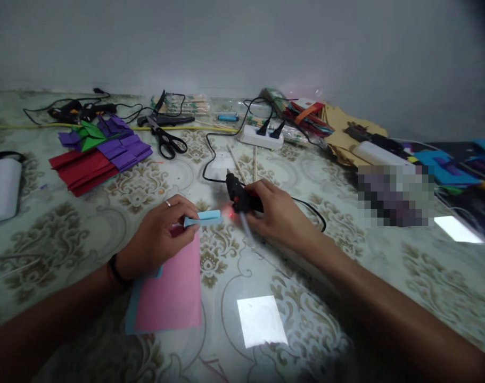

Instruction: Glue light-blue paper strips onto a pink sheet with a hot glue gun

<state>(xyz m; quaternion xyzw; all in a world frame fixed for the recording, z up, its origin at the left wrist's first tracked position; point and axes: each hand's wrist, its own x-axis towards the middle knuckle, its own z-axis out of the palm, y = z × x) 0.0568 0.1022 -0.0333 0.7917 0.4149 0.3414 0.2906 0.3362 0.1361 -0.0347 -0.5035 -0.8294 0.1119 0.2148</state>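
Between the thumb and fingers of my left hand (164, 231) is a folded strip of light blue paper (208, 217), its free end pointing right. Beneath that hand lies a pink paper sheet (172, 298) on top of blue paper. My right hand (272, 210) is closed around the black handle of a hot glue gun (237, 194). The gun's nozzle points away from me, toward the wall. A translucent glue stick (246, 227) sticks out of its rear, and a small red light glows beside it. The gun and the blue strip are apart.
A white power strip (262, 137) with two black plugs stands behind the glue gun, near wooden sticks (255, 162). Black-handled scissors (168, 141) and folded red, purple and green paper (102, 151) lie back left. Coloured paper (445, 165) is at right; a white box (2, 186) stands far left.
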